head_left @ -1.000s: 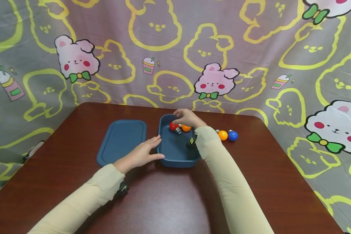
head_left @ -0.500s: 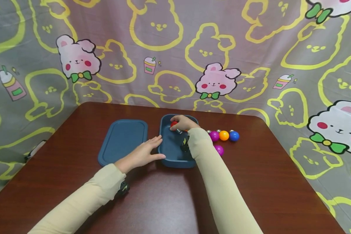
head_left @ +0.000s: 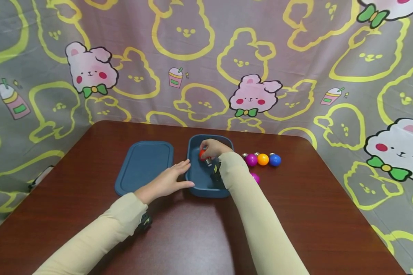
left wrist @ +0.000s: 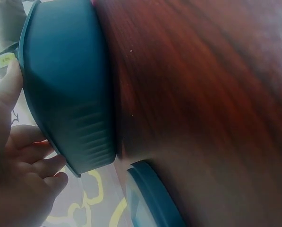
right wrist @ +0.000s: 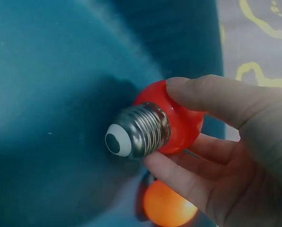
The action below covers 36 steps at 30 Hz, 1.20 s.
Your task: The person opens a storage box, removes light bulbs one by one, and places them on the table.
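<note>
A blue open box (head_left: 206,193) stands on the table. Inside it, my right hand (head_left: 214,148) pinches a red light bulb (right wrist: 181,120) between thumb and fingers, its metal screw base (right wrist: 145,130) facing the wrist camera. Below that bulb in the right wrist view, an orange bulb (right wrist: 168,203) lies in the box; the hand hides it in the head view. My left hand (head_left: 166,179) rests at the box's left side with its fingers extended. In the left wrist view its thumb and fingertips touch the rim (left wrist: 37,111).
A flat blue lid (head_left: 144,166) lies left of the box. To the right, a purple bulb (head_left: 251,160), an orange bulb (head_left: 263,159) and a blue bulb (head_left: 275,160) stand in a row. Another purple bulb (head_left: 256,178) is partly behind the right sleeve. A patterned curtain (head_left: 199,68) hangs behind.
My right hand has moved down and slightly left, closing round the red bulb and drawing it a little nearer. The arm's shift uncovered the purple bulbs. The left hand has stayed put.
</note>
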Motion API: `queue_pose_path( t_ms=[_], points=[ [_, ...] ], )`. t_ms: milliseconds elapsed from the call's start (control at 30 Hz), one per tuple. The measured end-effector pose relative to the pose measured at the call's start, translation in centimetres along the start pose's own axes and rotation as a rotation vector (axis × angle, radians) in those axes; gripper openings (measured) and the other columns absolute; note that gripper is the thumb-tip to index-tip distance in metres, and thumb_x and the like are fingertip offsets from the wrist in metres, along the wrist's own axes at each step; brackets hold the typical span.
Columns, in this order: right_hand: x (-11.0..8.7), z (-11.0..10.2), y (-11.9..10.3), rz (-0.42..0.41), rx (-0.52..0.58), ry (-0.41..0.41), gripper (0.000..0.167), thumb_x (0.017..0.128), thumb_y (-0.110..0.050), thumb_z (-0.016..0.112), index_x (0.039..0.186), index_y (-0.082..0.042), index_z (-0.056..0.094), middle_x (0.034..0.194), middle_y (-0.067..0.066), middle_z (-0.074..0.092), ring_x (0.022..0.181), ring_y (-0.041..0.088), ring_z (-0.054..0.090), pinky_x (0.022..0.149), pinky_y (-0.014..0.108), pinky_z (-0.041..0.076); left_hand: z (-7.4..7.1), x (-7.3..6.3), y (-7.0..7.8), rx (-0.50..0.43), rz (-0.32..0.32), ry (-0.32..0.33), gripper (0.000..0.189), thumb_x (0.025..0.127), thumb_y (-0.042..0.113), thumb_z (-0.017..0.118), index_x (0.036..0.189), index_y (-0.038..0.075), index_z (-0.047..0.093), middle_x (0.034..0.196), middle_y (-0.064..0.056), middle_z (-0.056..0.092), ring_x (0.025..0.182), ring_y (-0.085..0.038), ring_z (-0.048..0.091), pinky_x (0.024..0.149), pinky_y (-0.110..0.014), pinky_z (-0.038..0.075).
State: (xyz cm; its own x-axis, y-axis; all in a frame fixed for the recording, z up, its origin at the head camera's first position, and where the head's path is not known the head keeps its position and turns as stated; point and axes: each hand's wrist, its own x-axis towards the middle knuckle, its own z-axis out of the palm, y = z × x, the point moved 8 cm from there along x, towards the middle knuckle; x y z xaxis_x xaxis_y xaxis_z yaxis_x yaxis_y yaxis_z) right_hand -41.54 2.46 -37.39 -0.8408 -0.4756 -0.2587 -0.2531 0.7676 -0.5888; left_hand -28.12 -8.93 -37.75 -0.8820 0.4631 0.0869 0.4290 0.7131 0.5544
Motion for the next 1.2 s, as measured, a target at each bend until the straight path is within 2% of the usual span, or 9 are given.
queue_pose_path(
  t_ms=[233, 467, 600, 800, 1033, 1200],
  points=[
    [-1.8, -2.6, -0.9, -0.092, 0.114, 0.039, 0.041, 0.084, -0.009, 0.067, 0.122, -0.002, 0.056, 0.105, 0.012, 0.055, 0.085, 0.026, 0.058, 0.080, 0.040, 0.049, 0.0, 0.0, 0.1, 0.005, 0.011, -0.001, 0.075, 0.086, 0.040, 0.063, 0.140, -0.003, 0.033, 0.148, -0.013, 0.024, 0.135, -0.031, 0.020, 0.104, -0.051, 0.020],
    [-4.9, -6.4, -0.2, -0.161, 0.142, 0.135, 0.041, 0.085, -0.009, 0.066, 0.124, -0.005, 0.055, 0.113, 0.015, 0.054, 0.092, 0.028, 0.056, 0.081, 0.039, 0.049, 0.0, 0.0, 0.3, 0.008, 0.007, 0.001, 0.076, 0.086, 0.041, 0.063, 0.140, -0.003, 0.032, 0.148, -0.014, 0.023, 0.135, -0.032, 0.020, 0.104, -0.050, 0.020],
    [-6.9, -8.5, 1.4, -0.152, 0.154, 0.202, 0.043, 0.084, -0.007, 0.064, 0.126, -0.006, 0.054, 0.114, 0.016, 0.053, 0.096, 0.029, 0.053, 0.082, 0.041, 0.048, 0.0, -0.1, 0.3, 0.007, 0.001, 0.005, 0.076, 0.086, 0.040, 0.063, 0.141, -0.002, 0.031, 0.149, -0.013, 0.022, 0.135, -0.032, 0.019, 0.104, -0.050, 0.020],
    [-10.0, -10.5, 4.2, -0.158, 0.169, 0.290, 0.043, 0.083, -0.006, 0.064, 0.125, -0.001, 0.052, 0.110, 0.018, 0.055, 0.095, 0.031, 0.052, 0.078, 0.036, 0.048, 0.0, -0.1, 0.2, 0.015, -0.006, 0.005, 0.076, 0.086, 0.041, 0.062, 0.141, -0.001, 0.031, 0.149, -0.012, 0.022, 0.135, -0.030, 0.018, 0.104, -0.052, 0.019],
    [-13.0, -10.9, 8.0, -0.100, 0.175, 0.332, 0.043, 0.085, -0.012, 0.065, 0.124, -0.003, 0.049, 0.110, 0.018, 0.054, 0.095, 0.032, 0.053, 0.082, 0.038, 0.047, 0.1, -0.1, 0.2, 0.018, -0.007, 0.003, 0.076, 0.086, 0.041, 0.062, 0.141, -0.001, 0.031, 0.149, -0.013, 0.022, 0.135, -0.032, 0.018, 0.104, -0.053, 0.019],
    [-14.6, -10.9, 10.0, -0.123, 0.146, 0.375, 0.041, 0.085, -0.011, 0.065, 0.121, 0.001, 0.050, 0.107, 0.019, 0.057, 0.096, 0.032, 0.053, 0.080, 0.035, 0.046, 0.1, -0.1, 0.4, 0.014, -0.011, 0.003, 0.076, 0.086, 0.040, 0.062, 0.141, -0.001, 0.031, 0.149, -0.011, 0.021, 0.136, -0.030, 0.018, 0.104, -0.052, 0.019]
  ],
)
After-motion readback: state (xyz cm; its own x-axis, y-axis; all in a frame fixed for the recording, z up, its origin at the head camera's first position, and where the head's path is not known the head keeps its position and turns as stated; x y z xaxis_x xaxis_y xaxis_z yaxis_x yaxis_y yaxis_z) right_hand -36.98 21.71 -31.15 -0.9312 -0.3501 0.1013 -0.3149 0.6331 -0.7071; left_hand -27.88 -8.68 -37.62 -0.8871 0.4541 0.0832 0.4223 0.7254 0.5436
